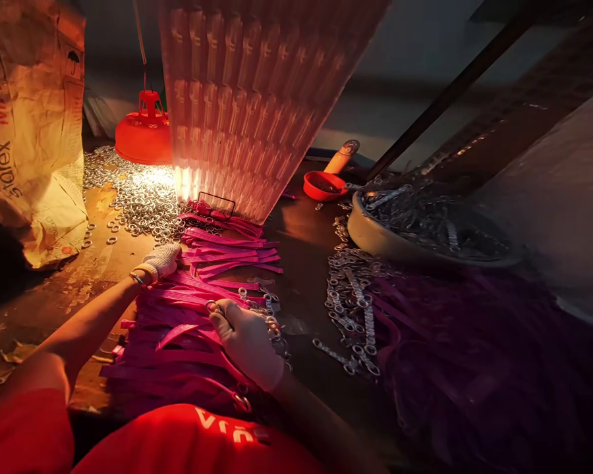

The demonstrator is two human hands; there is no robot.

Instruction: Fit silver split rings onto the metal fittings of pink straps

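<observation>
the right hand has its thumb and fingers pinched together on a metal ring, just over the pink straps laid crosswise in a long heap. the left hand, in a white knit glove, touches the heap's left edge farther up; i can't tell whether its fingers are spread or pressed together. past it lie loose rings, lit by a red lamp, with a tall paper bag to their left. a ribbed clear sheet slants up behind the straps. over to the right are metal clasps, a red bowl and a wide basin full of more metal pieces.
</observation>
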